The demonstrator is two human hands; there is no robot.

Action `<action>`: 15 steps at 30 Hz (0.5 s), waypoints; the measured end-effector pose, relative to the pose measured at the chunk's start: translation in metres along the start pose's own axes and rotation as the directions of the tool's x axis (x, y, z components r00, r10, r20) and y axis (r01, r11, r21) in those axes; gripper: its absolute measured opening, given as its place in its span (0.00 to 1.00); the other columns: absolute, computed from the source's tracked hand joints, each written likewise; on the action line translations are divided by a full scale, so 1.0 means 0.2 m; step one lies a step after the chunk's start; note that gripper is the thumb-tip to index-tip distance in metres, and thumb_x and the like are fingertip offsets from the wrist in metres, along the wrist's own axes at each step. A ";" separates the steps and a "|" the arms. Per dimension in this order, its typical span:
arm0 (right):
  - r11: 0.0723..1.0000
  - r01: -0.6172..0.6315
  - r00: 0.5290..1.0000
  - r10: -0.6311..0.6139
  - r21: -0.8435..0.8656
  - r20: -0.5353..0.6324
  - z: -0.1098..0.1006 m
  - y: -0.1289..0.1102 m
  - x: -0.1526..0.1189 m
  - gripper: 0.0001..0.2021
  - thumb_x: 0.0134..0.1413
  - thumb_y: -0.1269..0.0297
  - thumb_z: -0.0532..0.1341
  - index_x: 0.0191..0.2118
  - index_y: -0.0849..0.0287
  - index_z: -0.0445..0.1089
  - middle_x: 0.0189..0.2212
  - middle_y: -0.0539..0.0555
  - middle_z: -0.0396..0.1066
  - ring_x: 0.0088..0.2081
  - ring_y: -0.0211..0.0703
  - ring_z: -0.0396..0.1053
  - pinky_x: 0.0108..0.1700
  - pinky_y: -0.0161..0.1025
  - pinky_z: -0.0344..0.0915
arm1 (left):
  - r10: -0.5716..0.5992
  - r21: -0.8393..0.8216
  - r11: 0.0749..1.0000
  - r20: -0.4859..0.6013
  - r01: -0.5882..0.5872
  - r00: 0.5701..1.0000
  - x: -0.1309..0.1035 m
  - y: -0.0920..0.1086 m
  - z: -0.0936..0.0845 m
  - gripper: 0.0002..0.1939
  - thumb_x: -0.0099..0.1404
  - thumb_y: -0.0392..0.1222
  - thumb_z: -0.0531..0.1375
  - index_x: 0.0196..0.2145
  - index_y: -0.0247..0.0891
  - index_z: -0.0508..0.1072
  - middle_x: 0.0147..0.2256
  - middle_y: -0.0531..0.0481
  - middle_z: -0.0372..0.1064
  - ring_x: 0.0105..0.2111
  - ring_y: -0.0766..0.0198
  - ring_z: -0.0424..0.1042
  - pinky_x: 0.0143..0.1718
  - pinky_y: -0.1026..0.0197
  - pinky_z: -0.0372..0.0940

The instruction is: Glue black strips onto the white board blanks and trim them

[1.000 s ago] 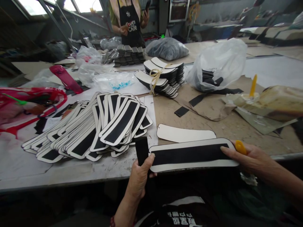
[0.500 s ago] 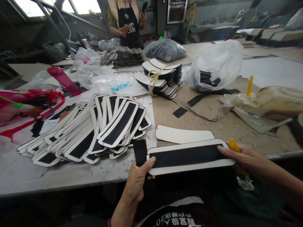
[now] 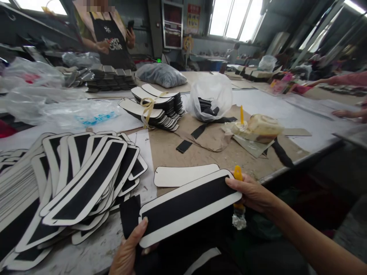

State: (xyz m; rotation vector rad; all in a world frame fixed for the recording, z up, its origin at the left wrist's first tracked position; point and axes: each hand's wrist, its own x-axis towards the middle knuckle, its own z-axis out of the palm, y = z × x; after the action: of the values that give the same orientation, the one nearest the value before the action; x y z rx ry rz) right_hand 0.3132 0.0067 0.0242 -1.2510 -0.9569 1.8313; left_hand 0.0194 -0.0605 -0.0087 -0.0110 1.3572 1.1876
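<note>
Between my two hands is a long white panel (image 3: 172, 225) with rounded corners and a black strip (image 3: 186, 202) along its middle. My left hand (image 3: 127, 248) grips its left end, the thumb on the face. A separate black strip (image 3: 129, 215) lies beside that hand; whether the fingers touch it I cannot tell. My right hand (image 3: 254, 191) pinches the right end and also holds a yellow-handled tool (image 3: 237, 173), whose lower end looks crusted and whitish. Partly behind the held panel, a plain white panel (image 3: 183, 175) lies on the table.
Many similar panels (image 3: 86, 183) fan out in a pile on the left. Behind stand a tied stack (image 3: 160, 105), a plastic bag with black strips (image 3: 212, 95) and a yellowish glue container (image 3: 263, 128). A person in an apron (image 3: 107, 34) stands across the table; another person's arm (image 3: 344, 80) reaches in at right.
The view has turned to the right, so the table's things appear farther left. The held panel now slants more, its right end higher. Both hands keep their grip on it.
</note>
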 end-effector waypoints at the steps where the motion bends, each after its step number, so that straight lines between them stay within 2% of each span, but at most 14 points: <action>1: 1.000 -0.004 1.000 0.004 0.000 -0.010 0.00 0.00 0.00 0.15 0.44 0.54 0.68 0.30 0.62 0.70 0.22 0.49 0.64 0.22 0.32 0.61 0.23 0.28 0.61 | -0.009 -0.022 1.000 0.013 0.009 1.000 0.00 0.00 0.00 0.21 0.46 0.35 0.69 0.39 0.36 0.72 0.26 0.52 0.71 0.20 0.66 0.68 0.18 0.67 0.64; 4: 0.998 -0.018 0.999 0.016 -0.066 -0.032 -0.02 0.00 0.01 0.17 0.44 0.52 0.67 0.28 0.62 0.67 0.18 0.46 0.60 0.18 0.29 0.55 0.18 0.27 0.54 | 0.007 -0.028 1.000 0.025 -0.006 1.000 0.01 -0.01 -0.01 0.20 0.44 0.40 0.71 0.36 0.34 0.72 0.23 0.54 0.69 0.18 0.69 0.65 0.17 0.68 0.63; 7: 0.975 -0.019 0.999 0.008 -0.221 -0.049 -0.03 -0.01 0.02 0.19 0.46 0.48 0.65 0.27 0.62 0.67 0.18 0.47 0.59 0.18 0.30 0.54 0.17 0.27 0.51 | 0.158 0.095 0.982 0.050 -0.162 0.986 0.00 0.01 0.00 0.20 0.45 0.45 0.71 0.33 0.32 0.72 0.24 0.52 0.68 0.20 0.67 0.65 0.18 0.69 0.61; 10: 0.942 -0.020 0.998 -0.004 -0.334 -0.070 -0.03 -0.01 0.04 0.22 0.48 0.44 0.62 0.28 0.62 0.67 0.19 0.48 0.61 0.19 0.31 0.55 0.18 0.29 0.52 | 0.261 0.179 0.947 0.060 -0.268 0.963 -0.01 0.02 0.02 0.21 0.46 0.48 0.70 0.34 0.32 0.71 0.23 0.53 0.67 0.20 0.69 0.63 0.16 0.69 0.59; 13: 0.934 -0.028 0.996 -0.005 -0.357 -0.092 -0.02 0.00 0.05 0.22 0.48 0.44 0.62 0.28 0.62 0.67 0.20 0.50 0.64 0.20 0.33 0.57 0.19 0.30 0.55 | 0.274 0.179 0.943 0.061 -0.281 0.960 -0.01 0.02 0.02 0.21 0.47 0.48 0.70 0.34 0.31 0.71 0.21 0.55 0.65 0.17 0.71 0.59 0.14 0.71 0.56; 15: 0.939 -0.011 0.992 -0.032 -0.344 -0.120 0.00 0.00 0.05 0.21 0.46 0.45 0.63 0.28 0.61 0.68 0.22 0.51 0.66 0.23 0.36 0.61 0.21 0.30 0.60 | 0.243 0.127 0.960 0.077 -0.251 0.967 0.00 0.02 0.02 0.19 0.47 0.46 0.70 0.33 0.32 0.71 0.23 0.54 0.67 0.18 0.71 0.61 0.14 0.71 0.57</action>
State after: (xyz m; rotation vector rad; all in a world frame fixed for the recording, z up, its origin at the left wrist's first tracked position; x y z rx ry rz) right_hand 0.3109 0.0146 0.0197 -1.5459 -1.2492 1.5993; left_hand 0.0196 -0.0568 -0.0059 0.2977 1.4117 1.2887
